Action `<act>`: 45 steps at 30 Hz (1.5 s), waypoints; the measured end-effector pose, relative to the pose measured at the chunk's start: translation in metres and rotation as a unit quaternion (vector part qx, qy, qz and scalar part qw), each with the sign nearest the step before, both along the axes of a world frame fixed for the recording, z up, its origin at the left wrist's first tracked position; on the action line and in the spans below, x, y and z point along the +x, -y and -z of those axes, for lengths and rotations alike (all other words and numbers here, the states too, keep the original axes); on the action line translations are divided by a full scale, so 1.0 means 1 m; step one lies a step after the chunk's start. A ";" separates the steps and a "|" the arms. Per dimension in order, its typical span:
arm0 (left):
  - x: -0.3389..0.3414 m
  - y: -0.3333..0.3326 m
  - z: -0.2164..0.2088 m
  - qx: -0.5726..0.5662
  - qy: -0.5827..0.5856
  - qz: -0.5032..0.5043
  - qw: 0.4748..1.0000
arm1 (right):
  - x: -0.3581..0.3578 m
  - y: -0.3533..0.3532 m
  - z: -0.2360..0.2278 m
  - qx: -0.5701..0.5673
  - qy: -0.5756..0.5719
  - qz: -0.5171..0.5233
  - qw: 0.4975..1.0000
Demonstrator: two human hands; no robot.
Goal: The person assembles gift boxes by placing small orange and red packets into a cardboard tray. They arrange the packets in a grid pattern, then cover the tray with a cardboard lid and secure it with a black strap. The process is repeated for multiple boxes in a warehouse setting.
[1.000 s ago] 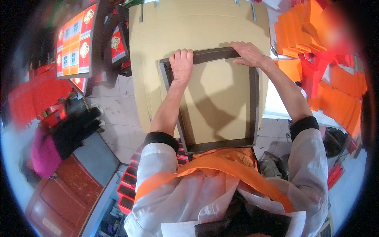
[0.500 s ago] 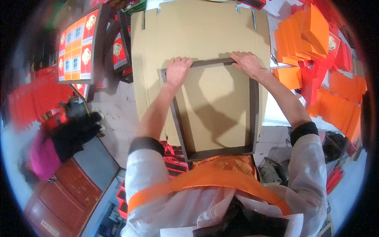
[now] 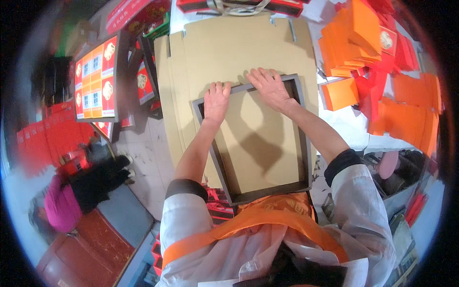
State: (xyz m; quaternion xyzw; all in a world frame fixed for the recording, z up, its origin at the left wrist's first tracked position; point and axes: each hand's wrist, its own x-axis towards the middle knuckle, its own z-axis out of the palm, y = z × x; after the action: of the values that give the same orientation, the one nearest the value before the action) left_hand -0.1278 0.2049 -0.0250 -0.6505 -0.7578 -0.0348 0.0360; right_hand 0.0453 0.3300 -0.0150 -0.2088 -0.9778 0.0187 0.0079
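Observation:
A dark grey-brown rectangular frame (image 3: 304,158) with upright sides lies on a large tan cardboard sheet (image 3: 229,48). Cardboard shows through its middle, shaded by my shadow. At the frame's far left corner, my left hand (image 3: 216,103) is closed over the rim with bent fingers. My right hand (image 3: 270,91) rests across the far side, right of the middle, its fingers stretched out and slightly apart over the rim. The frame's near side lies close to my orange apron (image 3: 277,204).
Orange boxes (image 3: 351,36) and red pieces crowd the right side. Left stand dark-framed panels with red and orange prints (image 3: 95,81). A person in a pink top (image 3: 62,205) is at the lower left, near a brown-red chest (image 3: 91,244). Red boxes with handles (image 3: 282,5) lie beyond the cardboard.
My right hand has slid left along the far side from the far right corner, and its fingers have straightened. My left hand keeps its corner. The whole view has shifted slightly.

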 end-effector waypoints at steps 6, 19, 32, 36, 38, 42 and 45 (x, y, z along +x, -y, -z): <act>-0.067 0.029 0.008 -0.166 0.121 -0.050 0.977 | 0.105 0.047 -0.036 -0.211 -0.202 0.230 0.928; -0.003 0.212 0.012 -0.143 0.235 -0.250 0.928 | 0.255 0.198 -0.008 -0.589 -0.198 0.505 0.599; 0.172 0.045 -0.069 0.063 0.234 -0.018 0.970 | 0.310 -0.007 0.013 -0.349 -0.372 0.529 0.678; 0.275 -0.104 -0.084 -0.083 0.269 0.116 0.952 | 0.301 -0.081 0.006 -0.324 -0.410 0.509 0.685; 0.306 -0.153 -0.051 -0.059 0.220 0.135 0.964 | 0.293 -0.099 -0.023 -0.308 -0.446 0.448 0.711; 0.325 -0.195 -0.006 -0.127 0.149 0.121 0.973 | 0.274 -0.141 -0.119 -0.146 -0.444 0.346 0.814; 0.329 -0.187 0.017 -0.032 0.146 0.120 0.981 | 0.232 -0.181 -0.177 0.022 -0.349 0.246 0.904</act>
State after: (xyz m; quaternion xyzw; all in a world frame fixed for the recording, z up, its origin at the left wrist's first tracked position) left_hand 0.2016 0.3916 -0.0423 -0.7254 -0.6721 -0.1091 -0.1008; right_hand 0.2771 0.5112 0.1620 -0.4221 -0.8303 0.0666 0.3577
